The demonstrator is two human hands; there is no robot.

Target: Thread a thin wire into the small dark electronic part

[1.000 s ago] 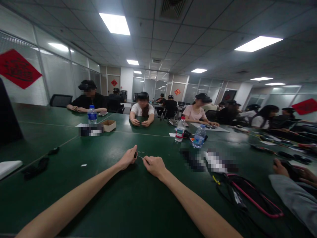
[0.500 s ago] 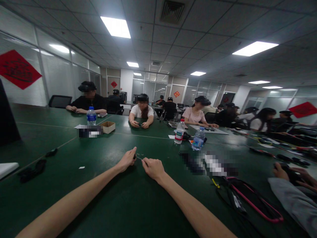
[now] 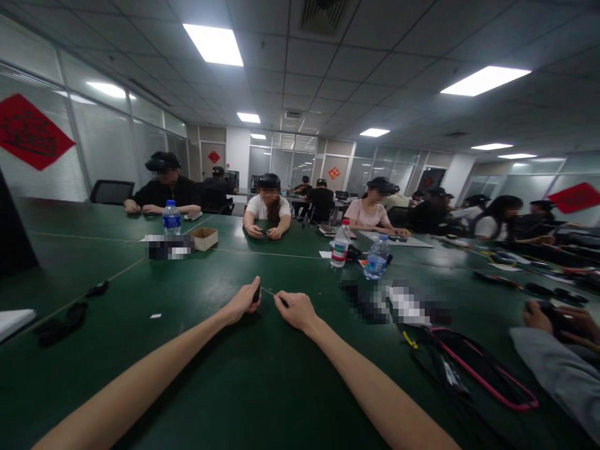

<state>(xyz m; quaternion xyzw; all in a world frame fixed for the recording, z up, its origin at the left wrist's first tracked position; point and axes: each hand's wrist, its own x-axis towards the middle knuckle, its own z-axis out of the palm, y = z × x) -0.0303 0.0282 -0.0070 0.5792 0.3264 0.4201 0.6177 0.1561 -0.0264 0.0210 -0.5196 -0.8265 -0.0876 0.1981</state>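
Observation:
My left hand (image 3: 242, 302) is closed around a small dark object (image 3: 256, 294), its thumb pointing up. Most of that object is covered by the fingers, so its kind cannot be made out. In my right hand (image 3: 300, 310) is a small screwdriver (image 3: 269, 292), with a dark handle end showing at the fingers. Its thin metal shaft points left toward the dark object; whether the tip touches it is too small to tell. Both hands are low over the green table (image 3: 225, 387), a short gap apart.
Bottles (image 3: 340, 245) of water stand beyond my right hand. A small open box (image 3: 204, 239) is farther left. Cables and a pink-edged black item (image 3: 487, 369) lie at right, near a co-worker's grey sleeve (image 3: 548, 369). A white scrap (image 3: 155, 316) lies left. Other people sit around.
My right hand has shifted slightly right, away from the left hand, so more of the screwdriver's shaft and handle shows. The left hand keeps its hold on the dark object.

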